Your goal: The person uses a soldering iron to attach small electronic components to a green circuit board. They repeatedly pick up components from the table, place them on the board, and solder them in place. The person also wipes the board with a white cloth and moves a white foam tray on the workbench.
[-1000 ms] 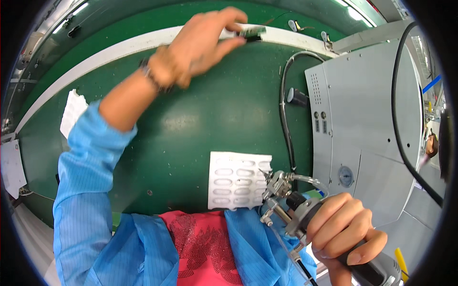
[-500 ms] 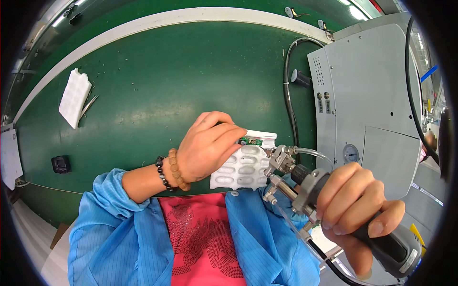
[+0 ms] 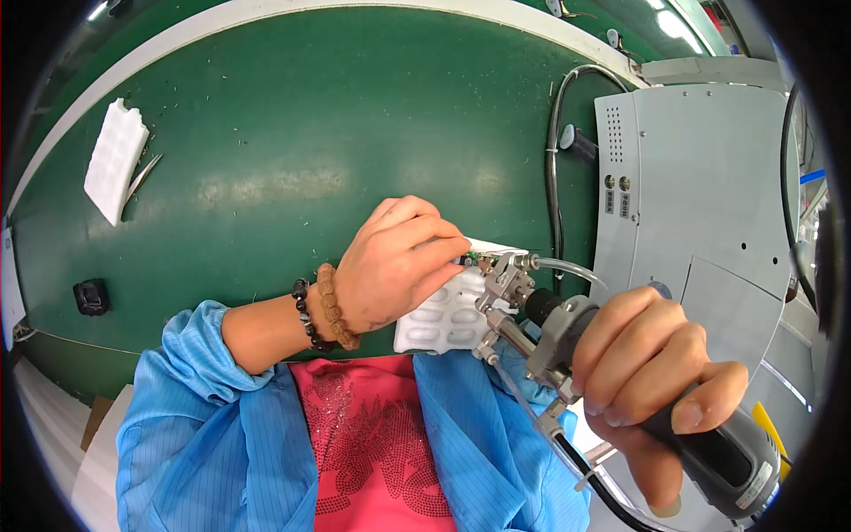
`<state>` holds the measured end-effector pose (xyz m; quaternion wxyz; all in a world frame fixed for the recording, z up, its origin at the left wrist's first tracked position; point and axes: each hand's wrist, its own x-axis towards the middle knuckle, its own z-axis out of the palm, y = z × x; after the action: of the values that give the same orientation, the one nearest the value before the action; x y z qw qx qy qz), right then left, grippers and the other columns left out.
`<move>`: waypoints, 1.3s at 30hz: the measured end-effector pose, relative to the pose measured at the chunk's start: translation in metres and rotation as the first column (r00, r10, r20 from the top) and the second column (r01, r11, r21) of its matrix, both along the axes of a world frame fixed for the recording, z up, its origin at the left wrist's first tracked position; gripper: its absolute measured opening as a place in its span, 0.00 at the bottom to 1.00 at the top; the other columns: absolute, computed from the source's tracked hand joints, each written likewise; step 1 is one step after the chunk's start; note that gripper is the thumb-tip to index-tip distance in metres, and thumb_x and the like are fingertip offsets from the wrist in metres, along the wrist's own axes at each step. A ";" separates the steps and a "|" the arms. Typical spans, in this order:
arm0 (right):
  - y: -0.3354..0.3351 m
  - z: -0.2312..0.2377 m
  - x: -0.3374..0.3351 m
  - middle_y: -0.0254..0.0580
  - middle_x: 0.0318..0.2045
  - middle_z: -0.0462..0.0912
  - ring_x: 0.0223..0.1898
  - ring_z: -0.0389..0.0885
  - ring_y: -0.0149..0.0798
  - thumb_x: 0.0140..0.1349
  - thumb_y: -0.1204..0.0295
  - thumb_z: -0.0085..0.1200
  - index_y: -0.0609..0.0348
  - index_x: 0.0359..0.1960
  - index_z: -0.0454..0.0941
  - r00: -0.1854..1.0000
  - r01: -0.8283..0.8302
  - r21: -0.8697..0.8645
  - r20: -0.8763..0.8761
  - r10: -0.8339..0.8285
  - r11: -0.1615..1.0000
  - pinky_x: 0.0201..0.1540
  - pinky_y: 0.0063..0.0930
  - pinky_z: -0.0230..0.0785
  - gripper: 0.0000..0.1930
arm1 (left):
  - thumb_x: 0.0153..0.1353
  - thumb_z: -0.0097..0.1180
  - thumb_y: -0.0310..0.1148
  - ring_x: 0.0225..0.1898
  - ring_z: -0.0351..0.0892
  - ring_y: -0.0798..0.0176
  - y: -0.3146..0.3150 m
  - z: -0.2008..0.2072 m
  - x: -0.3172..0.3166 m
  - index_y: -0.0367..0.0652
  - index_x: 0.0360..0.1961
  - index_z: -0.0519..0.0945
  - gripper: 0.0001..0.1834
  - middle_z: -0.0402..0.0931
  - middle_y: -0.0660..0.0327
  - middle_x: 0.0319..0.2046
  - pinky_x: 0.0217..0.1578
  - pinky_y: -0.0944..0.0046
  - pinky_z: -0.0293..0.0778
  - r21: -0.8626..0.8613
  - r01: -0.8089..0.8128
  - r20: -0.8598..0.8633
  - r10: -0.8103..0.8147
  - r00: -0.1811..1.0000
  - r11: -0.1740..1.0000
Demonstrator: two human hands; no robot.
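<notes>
My right hand [image 3: 643,363] is wrapped round a dark handheld electric screwdriver [image 3: 722,457] with a metal feed head [image 3: 507,282] and clear hoses at its front. The head points left, with its tip close to a small green circuit board [image 3: 476,258]; whether they touch is hidden. My left hand [image 3: 399,262] has its fingers pressed together on the board's left end. Under the board lies a white molded tray [image 3: 425,330] with oval hollows, near the table's front edge. My left fingers cover part of the board, and the feed head hides more of it.
A grey machine cabinet [image 3: 683,195] stands on the right, with a black cable [image 3: 556,160] beside it and a small dark cylinder [image 3: 581,142] against it. Far left on the green table [image 3: 355,115] are another white tray [image 3: 117,164], tweezers [image 3: 142,176] and a black block [image 3: 90,297].
The screwdriver's head has come slightly up and left, now covering more of the board. My left hand still holds the board. The whole view has shifted a little.
</notes>
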<state>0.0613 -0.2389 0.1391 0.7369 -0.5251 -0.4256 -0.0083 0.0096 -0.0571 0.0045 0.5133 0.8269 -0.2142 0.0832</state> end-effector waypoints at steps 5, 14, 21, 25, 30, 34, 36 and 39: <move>0.003 -0.003 0.003 0.31 0.21 0.76 0.16 0.75 0.26 0.59 0.49 0.65 0.52 0.43 0.66 1.000 -0.028 0.002 -0.008 0.028 1.000 0.18 0.18 0.69 0.25 | 0.45 0.71 0.26 0.41 0.77 0.55 0.001 0.000 0.002 0.39 0.38 0.84 0.16 0.81 0.61 0.38 0.43 0.57 0.72 0.001 0.002 0.018 -0.002 1.000 1.000; 0.011 0.004 0.007 0.30 0.20 0.75 0.16 0.75 0.26 0.58 0.50 0.66 0.51 0.41 0.65 0.999 -0.036 -0.082 -0.014 0.035 0.996 0.17 0.18 0.67 0.25 | 0.46 0.70 0.26 0.40 0.78 0.53 -0.002 0.001 0.001 0.38 0.38 0.84 0.15 0.82 0.59 0.36 0.42 0.57 0.75 -0.043 0.026 0.009 -0.026 1.000 0.999; -0.022 0.018 -0.015 0.38 0.19 0.75 0.14 0.74 0.33 0.63 0.69 0.64 0.57 0.36 0.67 0.996 0.054 0.280 -0.089 -0.030 0.959 0.16 0.25 0.65 0.14 | 0.46 0.70 0.27 0.40 0.78 0.53 0.000 -0.005 -0.002 0.37 0.37 0.84 0.15 0.82 0.58 0.37 0.43 0.57 0.75 -0.021 -0.024 0.013 0.025 1.000 0.999; -0.040 0.030 -0.027 0.33 0.19 0.74 0.15 0.73 0.29 0.61 0.55 0.64 0.56 0.41 0.68 0.997 0.080 0.176 -0.014 -0.079 0.981 0.18 0.19 0.71 0.21 | 0.48 0.71 0.28 0.40 0.79 0.53 0.007 0.017 0.005 0.38 0.36 0.85 0.13 0.83 0.57 0.36 0.43 0.58 0.76 -0.033 -0.066 0.028 0.067 0.997 0.997; -0.049 0.032 -0.022 0.34 0.24 0.70 0.19 0.71 0.30 0.64 0.50 0.59 0.57 0.48 0.66 0.999 -0.034 0.067 0.010 0.033 0.997 0.18 0.24 0.68 0.26 | 0.52 0.69 0.32 0.42 0.80 0.50 0.067 0.053 0.065 0.38 0.37 0.85 0.12 0.83 0.53 0.36 0.44 0.57 0.75 0.174 -0.253 0.052 0.248 0.967 0.952; -0.044 0.034 -0.019 0.35 0.24 0.70 0.18 0.71 0.31 0.63 0.51 0.60 0.57 0.46 0.66 1.000 -0.015 0.074 0.018 0.014 0.997 0.18 0.23 0.69 0.25 | 0.57 0.65 0.36 0.46 0.79 0.46 0.129 0.047 0.176 0.40 0.44 0.83 0.16 0.83 0.51 0.41 0.49 0.54 0.74 0.350 -0.647 0.446 0.487 0.751 0.678; -0.041 0.033 -0.017 0.36 0.23 0.70 0.17 0.71 0.32 0.62 0.52 0.62 0.56 0.43 0.66 1.000 -0.005 0.088 0.000 0.005 0.996 0.18 0.24 0.69 0.24 | 0.59 0.63 0.35 0.51 0.78 0.47 0.108 0.055 0.201 0.39 0.49 0.81 0.18 0.81 0.50 0.47 0.54 0.54 0.72 0.399 -0.645 0.509 0.428 0.747 0.652; -0.039 0.030 -0.013 0.36 0.23 0.70 0.17 0.72 0.32 0.62 0.53 0.62 0.56 0.42 0.66 1.000 -0.024 0.092 -0.011 0.025 0.995 0.19 0.24 0.70 0.23 | 0.61 0.59 0.34 0.50 0.78 0.44 0.062 0.030 0.256 0.44 0.53 0.80 0.18 0.80 0.51 0.50 0.55 0.52 0.72 0.410 -0.309 0.538 0.046 0.842 0.858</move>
<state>0.0484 -0.2776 0.1696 0.7629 -0.4855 -0.4266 -0.0155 0.2654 0.0050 0.0341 0.2055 0.8924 -0.2759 0.2919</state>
